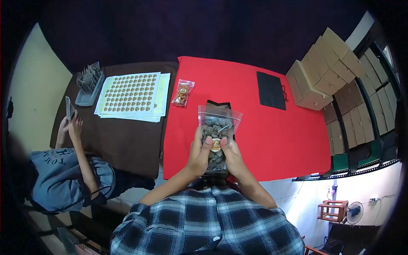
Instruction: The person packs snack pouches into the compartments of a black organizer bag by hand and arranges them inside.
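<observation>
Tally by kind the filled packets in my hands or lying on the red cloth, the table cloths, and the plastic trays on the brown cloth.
Filled packets: 2 (the held packet, between the left hand and right hand; the lying packet)
Table cloths: 2 (red cloth, brown cloth)
Plastic tray: 1
Total: 5

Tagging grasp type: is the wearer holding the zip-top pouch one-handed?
No: the left hand and right hand both grip the zip-top pouch, one on each side of its round label.
</observation>
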`<action>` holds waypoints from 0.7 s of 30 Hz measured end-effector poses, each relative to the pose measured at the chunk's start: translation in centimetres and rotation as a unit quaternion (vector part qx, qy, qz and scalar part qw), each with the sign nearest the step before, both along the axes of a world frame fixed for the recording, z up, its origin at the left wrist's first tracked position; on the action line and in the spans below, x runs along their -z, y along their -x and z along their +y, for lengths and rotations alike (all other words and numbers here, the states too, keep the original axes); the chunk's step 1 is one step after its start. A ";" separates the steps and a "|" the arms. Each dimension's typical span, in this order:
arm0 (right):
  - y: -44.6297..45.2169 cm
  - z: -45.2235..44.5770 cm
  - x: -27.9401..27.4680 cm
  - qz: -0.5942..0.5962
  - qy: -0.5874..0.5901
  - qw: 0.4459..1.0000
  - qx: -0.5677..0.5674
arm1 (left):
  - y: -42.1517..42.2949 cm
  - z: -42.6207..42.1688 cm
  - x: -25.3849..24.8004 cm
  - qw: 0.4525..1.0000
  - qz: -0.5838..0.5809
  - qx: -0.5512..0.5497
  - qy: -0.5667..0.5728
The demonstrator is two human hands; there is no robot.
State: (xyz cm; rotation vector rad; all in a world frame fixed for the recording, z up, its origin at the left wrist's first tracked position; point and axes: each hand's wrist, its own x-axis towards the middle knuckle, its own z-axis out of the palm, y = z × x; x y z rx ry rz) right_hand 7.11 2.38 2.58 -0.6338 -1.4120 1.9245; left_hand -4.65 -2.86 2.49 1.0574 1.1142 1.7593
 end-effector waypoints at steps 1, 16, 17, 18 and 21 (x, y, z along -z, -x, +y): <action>-0.1 0.0 -0.1 0.004 0.001 1.000 0.003 | -0.1 0.1 -0.1 1.000 0.000 -0.002 -0.003; -0.9 1.4 -0.8 0.089 -0.091 0.972 0.197 | 0.3 -0.8 -1.2 0.983 0.148 0.096 0.053; -1.6 1.8 -1.4 0.084 -0.138 0.962 0.218 | 0.4 -0.7 -1.0 0.977 0.180 0.106 0.032; -2.6 2.3 -1.1 0.050 -0.171 0.954 0.242 | 0.5 -0.5 -0.7 0.970 0.212 0.115 0.011; -3.8 2.2 -2.3 -0.026 -0.233 0.947 0.220 | 0.2 0.5 -1.3 0.974 0.200 0.044 -0.094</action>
